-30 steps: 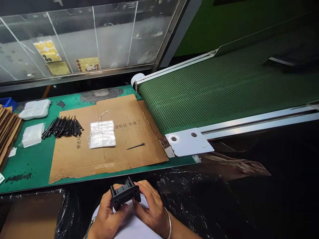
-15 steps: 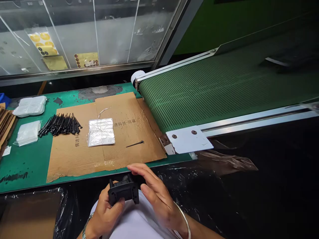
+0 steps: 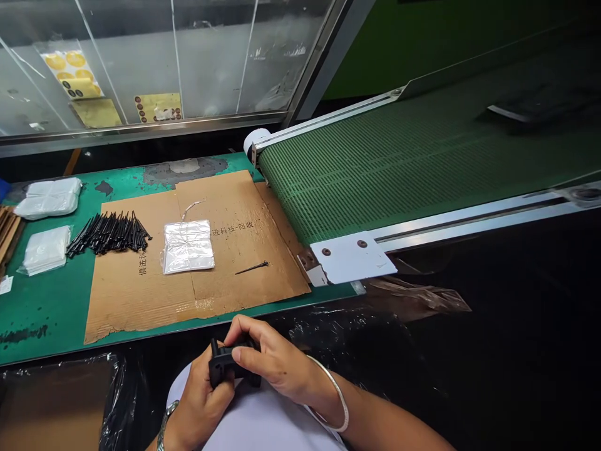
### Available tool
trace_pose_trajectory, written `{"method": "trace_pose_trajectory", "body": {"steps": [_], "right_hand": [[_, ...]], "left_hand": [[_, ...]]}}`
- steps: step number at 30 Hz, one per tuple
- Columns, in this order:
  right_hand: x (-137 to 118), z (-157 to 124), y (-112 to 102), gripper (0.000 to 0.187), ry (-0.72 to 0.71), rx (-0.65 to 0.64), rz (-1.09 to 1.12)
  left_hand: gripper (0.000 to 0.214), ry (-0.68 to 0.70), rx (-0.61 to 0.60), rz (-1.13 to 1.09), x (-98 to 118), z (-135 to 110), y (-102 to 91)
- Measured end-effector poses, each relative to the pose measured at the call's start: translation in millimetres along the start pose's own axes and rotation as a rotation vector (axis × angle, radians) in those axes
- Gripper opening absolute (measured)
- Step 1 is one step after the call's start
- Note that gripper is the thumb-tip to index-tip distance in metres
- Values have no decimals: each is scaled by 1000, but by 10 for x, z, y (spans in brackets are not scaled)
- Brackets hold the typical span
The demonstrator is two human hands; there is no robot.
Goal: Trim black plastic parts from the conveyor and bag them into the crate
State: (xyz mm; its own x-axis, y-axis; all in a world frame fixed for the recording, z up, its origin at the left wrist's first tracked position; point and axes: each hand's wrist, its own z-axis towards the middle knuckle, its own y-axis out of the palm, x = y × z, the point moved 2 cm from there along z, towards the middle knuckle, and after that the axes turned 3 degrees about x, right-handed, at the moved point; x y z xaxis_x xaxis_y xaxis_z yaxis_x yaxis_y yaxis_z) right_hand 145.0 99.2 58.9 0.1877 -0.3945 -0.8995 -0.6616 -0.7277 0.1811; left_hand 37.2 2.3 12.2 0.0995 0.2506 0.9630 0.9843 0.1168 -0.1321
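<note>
Low in the view, over my lap, both hands grip a small black plastic part. My left hand wraps it from below and the left, thumb against its face. My right hand covers its top and right side with curled fingers, a silver bangle on that wrist. Most of the part is hidden under my right fingers. On the cardboard sheet ahead lie a stack of clear plastic bags, a single black pin and a pile of black pins.
A green conveyor belt with a metal frame runs off to the right. White bag stacks sit at the far left of the green table. Black plastic sheeting hangs below the table edge. A glass partition stands behind.
My right hand, lifted open above the part half a second ago, has come back down and closed over its top. The view has shifted slightly.
</note>
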Motion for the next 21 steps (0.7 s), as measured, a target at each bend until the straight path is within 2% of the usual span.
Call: {"method": "trace_pose_trajectory", "body": {"steps": [5,13,21], "right_hand": [[102,28,35,32,25,79,46],[144,-55,-156,41,133,-42,304],[126,-100,-208,40,145,-86,339]], "left_hand": [[19,-44,-35,-30,22,-7,33],[33,-125,-76,-85,-7,-18,3],[38,-153,-72,-110,-47,-65,-45]]}}
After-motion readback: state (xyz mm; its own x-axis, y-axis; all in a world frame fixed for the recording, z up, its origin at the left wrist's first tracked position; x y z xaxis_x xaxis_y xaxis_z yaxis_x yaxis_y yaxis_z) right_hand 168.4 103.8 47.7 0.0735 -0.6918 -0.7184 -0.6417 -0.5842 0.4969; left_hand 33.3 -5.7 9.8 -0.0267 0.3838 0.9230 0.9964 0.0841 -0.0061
